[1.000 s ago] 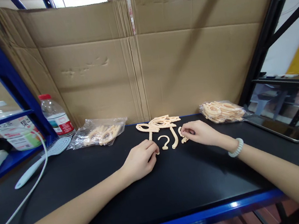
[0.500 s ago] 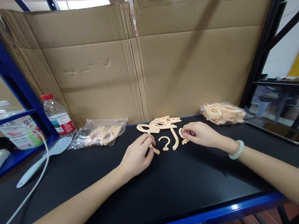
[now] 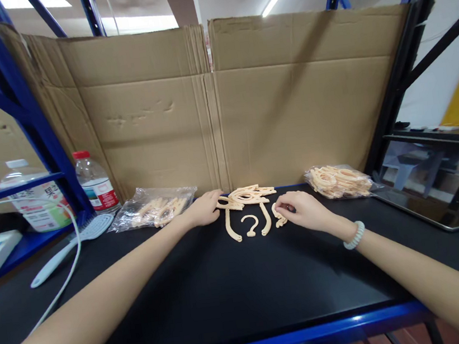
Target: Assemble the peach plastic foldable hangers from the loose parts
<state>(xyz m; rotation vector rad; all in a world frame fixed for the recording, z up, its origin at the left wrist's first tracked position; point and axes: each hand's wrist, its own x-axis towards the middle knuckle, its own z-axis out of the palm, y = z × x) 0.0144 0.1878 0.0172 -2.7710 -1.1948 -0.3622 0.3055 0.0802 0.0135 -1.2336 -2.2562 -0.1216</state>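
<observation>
On the black tabletop lies a cream plastic hanger hook (image 3: 253, 226) between two curved hanger arms, the left arm (image 3: 230, 227) and the right arm (image 3: 266, 220). Behind them is a pile of cream hanger parts (image 3: 251, 194). My left hand (image 3: 204, 209) reaches to the pile's left end, fingers stretched forward and thumb apart. My right hand (image 3: 302, 207) is closed, fingertips curled together beside small curved cream pieces (image 3: 280, 222) at the right of the row. What lies within its fingertips is hidden.
Bags of cream parts stand at left (image 3: 156, 209) and right (image 3: 339, 181). A hairbrush (image 3: 76, 243), a white cable (image 3: 68, 275) and a red-capped bottle (image 3: 94, 184) are at left. A dark tablet (image 3: 424, 204) lies at right. Cardboard (image 3: 288, 102) walls off the back.
My left hand has let go of the left hanger arm, now fully visible, and moved forward to the pile. My right hand stays beside the small pieces. The view has tilted slightly upward.
</observation>
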